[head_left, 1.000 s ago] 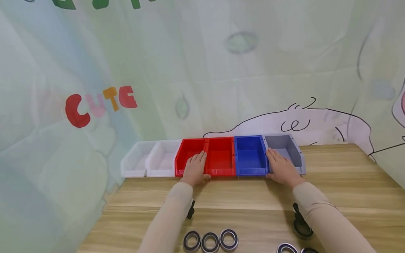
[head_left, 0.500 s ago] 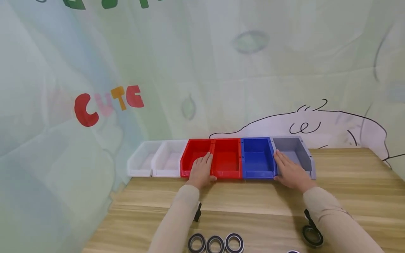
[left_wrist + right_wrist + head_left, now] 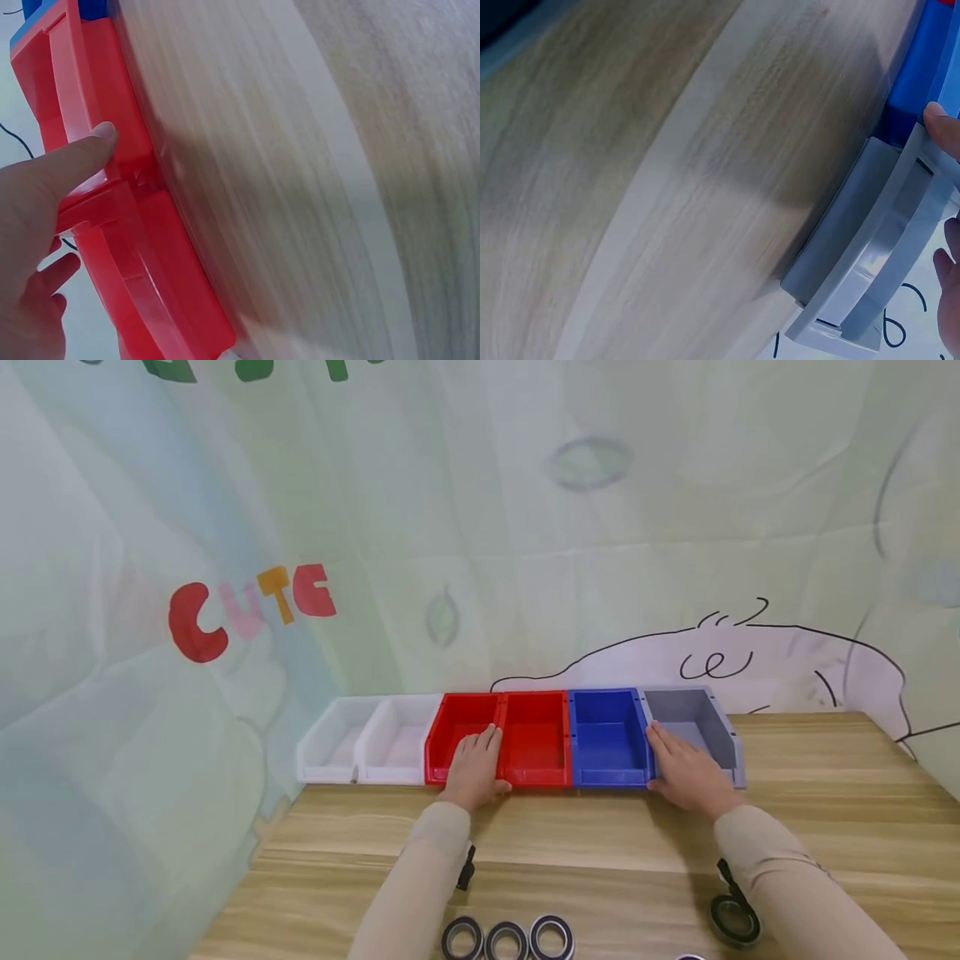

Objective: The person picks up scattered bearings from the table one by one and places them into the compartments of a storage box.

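Bins stand side by side in a row: two white bins, a left red bin, a right red bin, a blue bin and a grey bin. My left hand rests across the wall between the red bins, its fingers reaching forward. Its thumb touches the right red bin's front in the left wrist view. At the blue and grey bins' joint lies my right hand, fingers extended along the wall. The right wrist view shows that thumb at their front edges; its other fingers are partly cut off.
Several black-and-silver ring bearings, including a left bearing and a right bearing, lie on the wooden table nearer me. A printed curtain hangs directly behind the bins. Black straps show at both wrists.
The view shifted, so everything appears slightly further right than a second ago. Both hands keep their places on the bins, and the row shows no clear movement on the table.
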Available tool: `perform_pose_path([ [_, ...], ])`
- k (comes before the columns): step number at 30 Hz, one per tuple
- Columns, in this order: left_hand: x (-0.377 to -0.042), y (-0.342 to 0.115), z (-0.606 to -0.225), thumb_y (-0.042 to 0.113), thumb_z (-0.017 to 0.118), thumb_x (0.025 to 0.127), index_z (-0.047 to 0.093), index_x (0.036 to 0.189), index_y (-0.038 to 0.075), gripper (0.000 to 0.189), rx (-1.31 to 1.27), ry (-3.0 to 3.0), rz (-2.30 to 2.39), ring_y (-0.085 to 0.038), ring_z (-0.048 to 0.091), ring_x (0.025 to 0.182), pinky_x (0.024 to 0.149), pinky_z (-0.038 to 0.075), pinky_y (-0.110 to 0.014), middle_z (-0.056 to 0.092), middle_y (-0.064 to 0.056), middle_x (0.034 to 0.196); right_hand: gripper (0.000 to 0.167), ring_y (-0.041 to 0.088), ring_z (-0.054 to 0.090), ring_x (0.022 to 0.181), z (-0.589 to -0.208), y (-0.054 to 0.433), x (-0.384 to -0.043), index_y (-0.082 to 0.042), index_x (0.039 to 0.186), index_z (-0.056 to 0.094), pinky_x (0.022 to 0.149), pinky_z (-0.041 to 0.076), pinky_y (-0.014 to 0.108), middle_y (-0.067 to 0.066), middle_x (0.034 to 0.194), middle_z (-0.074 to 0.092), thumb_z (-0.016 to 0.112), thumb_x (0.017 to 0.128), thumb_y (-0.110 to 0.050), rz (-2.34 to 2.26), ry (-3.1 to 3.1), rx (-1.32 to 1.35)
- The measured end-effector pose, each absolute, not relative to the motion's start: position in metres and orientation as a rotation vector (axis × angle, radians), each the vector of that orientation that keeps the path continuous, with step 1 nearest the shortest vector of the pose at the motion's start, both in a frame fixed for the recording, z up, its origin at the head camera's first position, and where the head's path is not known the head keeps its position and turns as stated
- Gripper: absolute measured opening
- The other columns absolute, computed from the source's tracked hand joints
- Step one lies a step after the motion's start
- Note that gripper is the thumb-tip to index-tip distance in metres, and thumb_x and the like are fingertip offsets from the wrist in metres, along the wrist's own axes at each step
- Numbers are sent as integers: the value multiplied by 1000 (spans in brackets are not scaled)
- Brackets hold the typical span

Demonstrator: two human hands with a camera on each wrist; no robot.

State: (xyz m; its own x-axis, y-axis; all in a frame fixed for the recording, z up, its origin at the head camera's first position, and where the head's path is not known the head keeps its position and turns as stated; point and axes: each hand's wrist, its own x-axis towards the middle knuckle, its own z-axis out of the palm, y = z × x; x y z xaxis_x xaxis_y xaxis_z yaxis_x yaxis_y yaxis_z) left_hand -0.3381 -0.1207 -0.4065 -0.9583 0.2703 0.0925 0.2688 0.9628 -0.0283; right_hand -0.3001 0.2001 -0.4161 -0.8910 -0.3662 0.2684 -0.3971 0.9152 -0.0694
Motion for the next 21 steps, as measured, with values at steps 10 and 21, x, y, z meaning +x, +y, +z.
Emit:
perform_pose_path([
  [10,-329,-113,-404,42,77,69,25,145,11,97,-443,-3020,85,-27,32,132,112,27,-41,30,-8,149,78,43,41,125,-415,207,-290,13,133,35,100,36,53,31,139,36,73,76,-24,117,-2790,583],
  [21,-324,-113,-403,41,78,69,27,144,10,96,-471,-3005,52,-26,32,134,114,24,-40,31,-9,148,79,41,47,120,-416,208,-286,13,130,40,96,40,52,31,135,41,76,72,-26,58,-2750,563],
])
